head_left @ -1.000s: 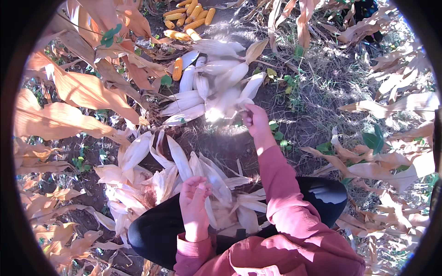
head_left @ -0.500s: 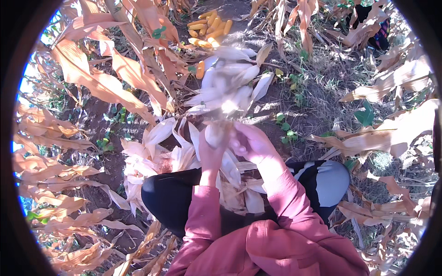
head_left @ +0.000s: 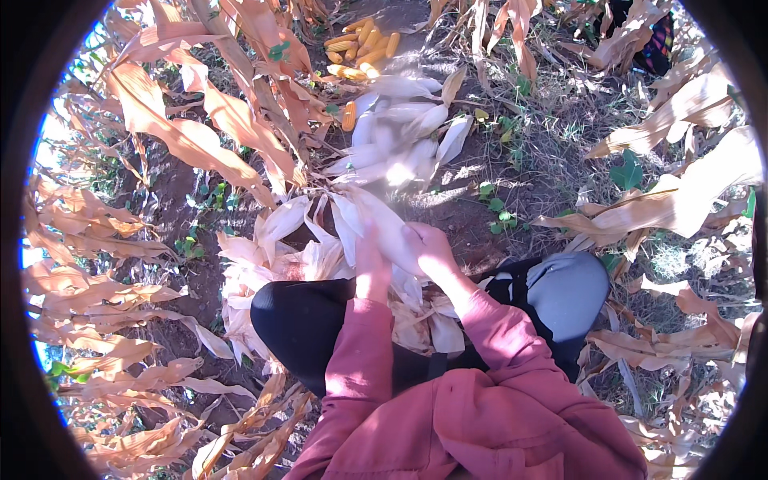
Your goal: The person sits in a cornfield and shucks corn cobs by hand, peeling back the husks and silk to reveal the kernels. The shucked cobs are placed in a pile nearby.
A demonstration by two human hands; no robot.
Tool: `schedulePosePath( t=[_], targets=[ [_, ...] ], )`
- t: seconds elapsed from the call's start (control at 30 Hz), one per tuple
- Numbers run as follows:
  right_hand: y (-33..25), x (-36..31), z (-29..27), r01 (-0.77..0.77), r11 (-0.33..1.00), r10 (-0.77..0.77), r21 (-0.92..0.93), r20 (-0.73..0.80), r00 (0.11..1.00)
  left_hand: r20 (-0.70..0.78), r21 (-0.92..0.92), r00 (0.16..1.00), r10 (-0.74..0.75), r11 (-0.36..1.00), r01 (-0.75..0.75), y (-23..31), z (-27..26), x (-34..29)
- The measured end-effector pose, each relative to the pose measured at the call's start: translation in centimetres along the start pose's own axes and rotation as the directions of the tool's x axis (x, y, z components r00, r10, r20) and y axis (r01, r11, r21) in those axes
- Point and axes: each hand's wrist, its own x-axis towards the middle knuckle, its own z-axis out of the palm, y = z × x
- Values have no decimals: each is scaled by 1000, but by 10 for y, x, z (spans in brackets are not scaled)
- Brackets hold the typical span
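Between my two hands is a corn ear (head_left: 394,230) in its pale dry husk, tilted with one end up and to the left. My left hand (head_left: 370,260) is closed along its left side; its fingers are partly blurred. Against the right side my right hand (head_left: 432,250) is closed on the husk, fingertips partly hidden. Just beyond lies a pile of ears still in pale husks (head_left: 400,132). Loose stripped husks (head_left: 268,272) are heaped at the near left, close to my knee and between my legs.
Bare yellow corn cobs (head_left: 364,48) are heaped at the far end, and a single yellow cob (head_left: 349,116) lies beside the husked pile. Dry corn stalks and leaves (head_left: 192,120) crowd the left; more dry leaves (head_left: 680,212) lean in from the right. A dark patterned thing (head_left: 658,48) sits far right.
The ear between my hands has turned and now shows its length, slanting up and left. My left hand has drawn slightly nearer to me, and the right hand has closed against the husk.
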Motion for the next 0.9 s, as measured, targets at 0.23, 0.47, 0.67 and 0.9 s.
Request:
schedulePosePath(
  t=[0.23,0.47,0.67,0.9],
  targets=[
    [-8,-4,22,179,953,-231,-245,-205,951,-115,-96,993,-32,995,21,4,-8,3],
    [-28,-8,14,380,908,-415,-173,-272,868,-67,-236,995,-78,970,61,7,-5,12],
    [-59,-14,-4,42,784,-7,619,-58,998,57,-260,981,-185,946,193,-7,-5,7],
    [-11,14,-10,-67,814,-17,576,139,990,-194,-277,961,-197,951,139,-1,3,10]
  ],
)
